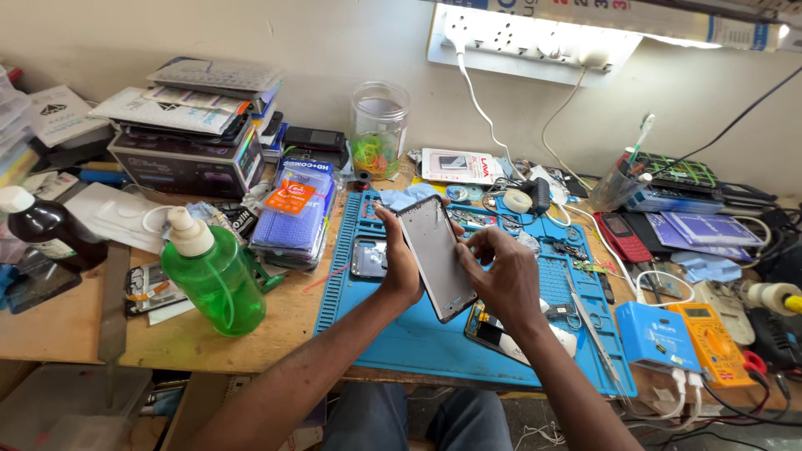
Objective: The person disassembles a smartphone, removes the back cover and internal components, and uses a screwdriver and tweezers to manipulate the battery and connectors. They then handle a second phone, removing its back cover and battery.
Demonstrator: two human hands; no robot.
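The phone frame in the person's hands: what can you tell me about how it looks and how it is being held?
The phone frame is a flat, dark-edged rectangle with a pale grey inner face that looks like metal or plastic; no screen shows on this side. It is lifted above the blue work mat, tilted, with its top end leaning away towards the wall. The left hand has a grip on its left long edge, and the right hand touches its right edge with the fingertips.

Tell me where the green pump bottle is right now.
In the head view, the green pump bottle stands on the wooden bench, on the person's left, just off the blue work mat's left edge and in front of the stacked boxes.
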